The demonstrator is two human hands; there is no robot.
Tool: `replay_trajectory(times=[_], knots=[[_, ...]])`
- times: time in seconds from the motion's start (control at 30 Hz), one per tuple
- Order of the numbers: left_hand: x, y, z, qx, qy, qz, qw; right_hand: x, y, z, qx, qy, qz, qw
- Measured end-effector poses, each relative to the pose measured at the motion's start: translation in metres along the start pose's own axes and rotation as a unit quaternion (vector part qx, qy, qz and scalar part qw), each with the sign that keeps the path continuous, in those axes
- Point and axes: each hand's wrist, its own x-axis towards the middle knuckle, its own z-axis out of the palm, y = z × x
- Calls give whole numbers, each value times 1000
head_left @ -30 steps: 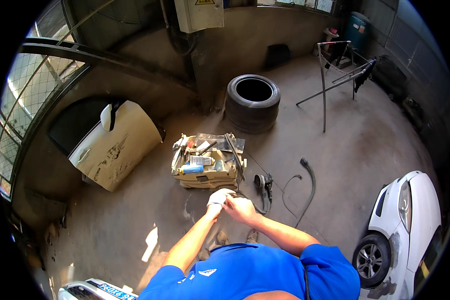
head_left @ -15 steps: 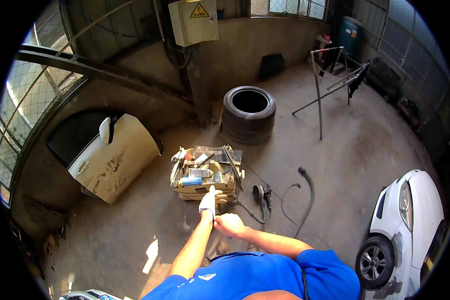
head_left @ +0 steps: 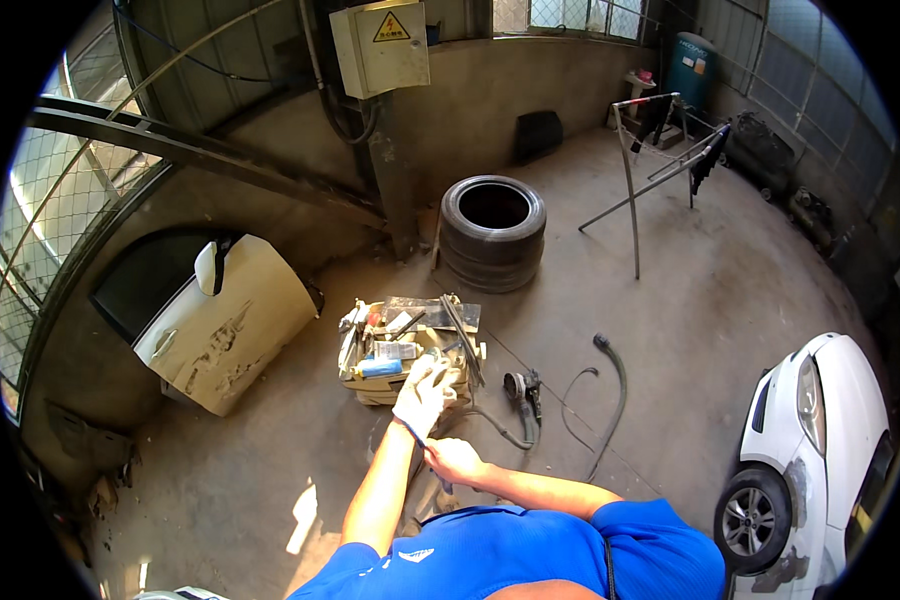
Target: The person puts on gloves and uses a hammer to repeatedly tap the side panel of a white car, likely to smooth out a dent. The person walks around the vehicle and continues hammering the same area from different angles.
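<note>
Head view: your left hand point(head_left: 423, 398) wears a pale glove point(head_left: 417, 408) and reaches forward from your body, its fingers extended and loosely spread, with nothing seen in their grasp. The glove sits on that hand, its dark blue cuff point(head_left: 410, 432) lying slantwise around your wrist. Your bare right hand point(head_left: 454, 462) is just beside that wrist, fingers clenched on the edge of the cuff. A small greyish patch shows below your right hand, but you cannot tell from here what it is.

Beyond your gloved fingers, a cream tool bin point(head_left: 378, 394) stands on the floor point(head_left: 590, 285); the fingers overlap its near side in the picture, and whether they touch it cannot be told. A blue bottle point(head_left: 378, 368) lies among the jumble on top of it. To the right of the bin you have a dark power tool point(head_left: 523, 392) on the floor, and farther right a dark hose point(head_left: 618, 405). Stacked tyres point(head_left: 491, 250) stand behind the bin, and a pale car door point(head_left: 245, 315) leans at your left. Well apart at your right is a white car point(head_left: 838, 420) with grey patches around its wheel point(head_left: 749, 520).
</note>
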Motion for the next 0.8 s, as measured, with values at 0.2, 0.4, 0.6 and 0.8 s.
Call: replay_trajectory(times=[0.2,0.4,0.6,0.8], knots=[[24,22,-41,73,72,122,987,-3,-14,-19,46,20,-56,997],[17,-1,-55,178,149,127,964,-14,-26,-25,149,-63,-20,987],[10,-17,-67,650,178,172,718,-12,9,8,31,-14,-103,994],[-27,-33,-66,924,-24,4,382,-2,27,-21,-27,38,63,997]])
